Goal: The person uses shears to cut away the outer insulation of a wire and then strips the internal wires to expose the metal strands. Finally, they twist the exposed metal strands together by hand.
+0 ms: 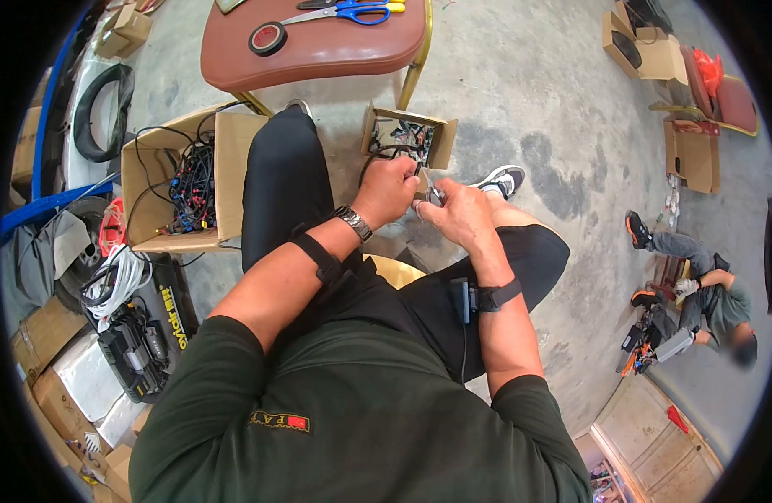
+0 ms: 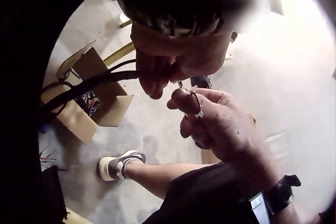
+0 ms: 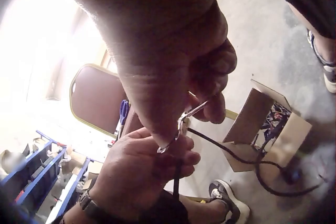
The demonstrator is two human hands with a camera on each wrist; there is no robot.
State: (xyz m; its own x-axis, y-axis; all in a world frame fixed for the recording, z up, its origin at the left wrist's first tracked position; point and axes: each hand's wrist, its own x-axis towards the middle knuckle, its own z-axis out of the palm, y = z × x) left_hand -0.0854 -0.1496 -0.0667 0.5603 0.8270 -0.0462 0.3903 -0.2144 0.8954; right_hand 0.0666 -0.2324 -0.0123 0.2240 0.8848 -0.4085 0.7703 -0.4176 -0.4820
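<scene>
Between the knees, my left hand point(image 1: 386, 191) grips a black cable point(image 2: 97, 81) near its end, the fingertips closed around it. The cable runs from that hand toward a small open cardboard box point(image 1: 442, 144) filled with small wire pieces. Close beside it, my right hand point(image 1: 466, 214) holds a small shiny metal tool point(image 3: 185, 119) with two thin arms, between thumb and fingers. The tool's tip meets the left fingertips in the left wrist view; its exact kind I cannot tell. Part of the cable end is hidden by the fingers.
A brown padded chair point(image 1: 319, 42) ahead carries black tape point(image 1: 267, 38) and blue-handled scissors point(image 1: 365, 12). Left of my leg stands a carton point(image 1: 231, 168) of tangled black cables. Another person point(image 1: 721, 293) sits at the right. A tyre tube point(image 1: 101, 113) lies far left.
</scene>
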